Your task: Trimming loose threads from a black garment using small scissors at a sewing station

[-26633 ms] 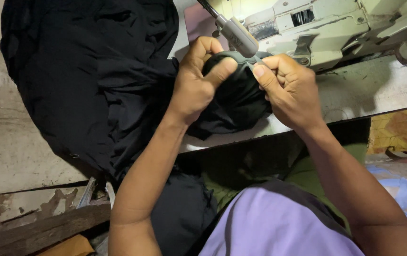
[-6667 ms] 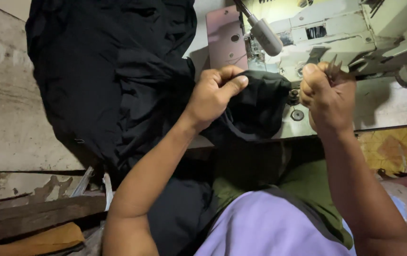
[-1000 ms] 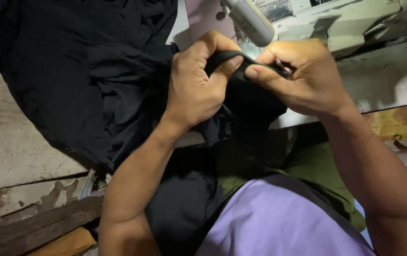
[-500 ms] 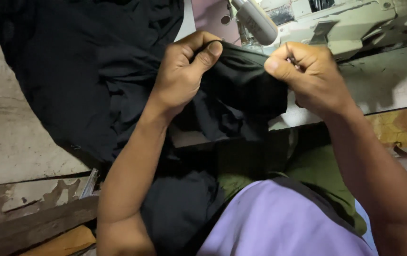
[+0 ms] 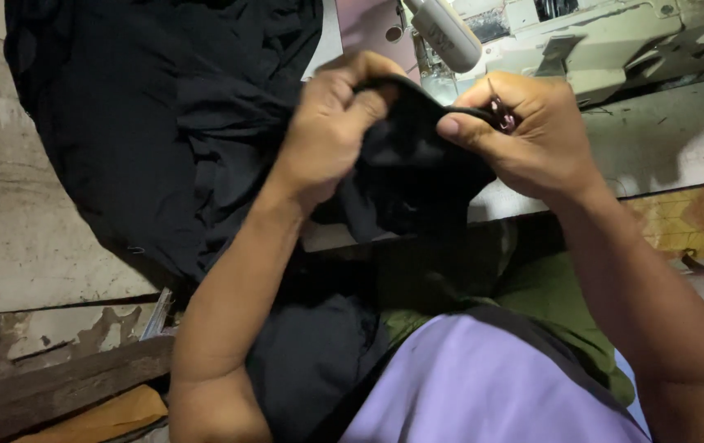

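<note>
Both hands grip one folded edge of the black fabric [image 5: 405, 160]: left hand [image 5: 331, 123] at nine o'clock, right hand [image 5: 524, 131] at three. Edge is not yet under the sewing machine [image 5: 614, 41] at twelve; stitching appears outstanding.

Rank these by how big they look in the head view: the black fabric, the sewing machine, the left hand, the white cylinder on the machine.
1. black fabric
2. sewing machine, though partly cut off by the frame
3. left hand, which is nearer the camera, so its place is unsure
4. white cylinder
</note>
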